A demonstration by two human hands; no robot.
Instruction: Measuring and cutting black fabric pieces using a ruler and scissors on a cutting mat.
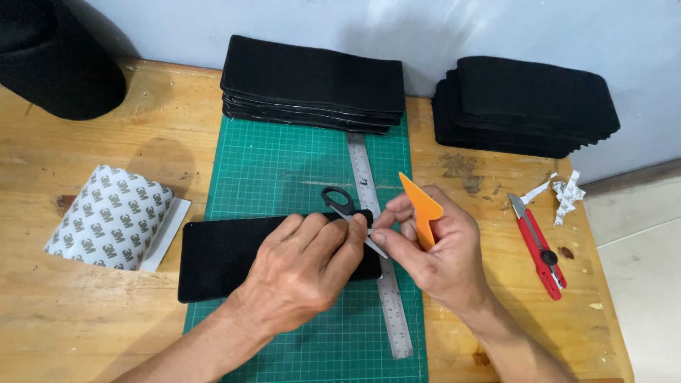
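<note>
Hands pinching at a felt-like black strip's end: left hand (301, 266) on the strip (220, 259), right hand (433, 248) gripping an orange plastic wedge (422, 206).

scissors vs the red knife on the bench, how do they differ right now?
The scissors have black handles; the red knife has a red body with a black slider knob. The scissors lie on the green mat against the steel ruler, partly hidden by the left hand; the knife lies in full view on bare wood, right of the right hand, untouched. Both are cutting tools with metal blades.
</note>
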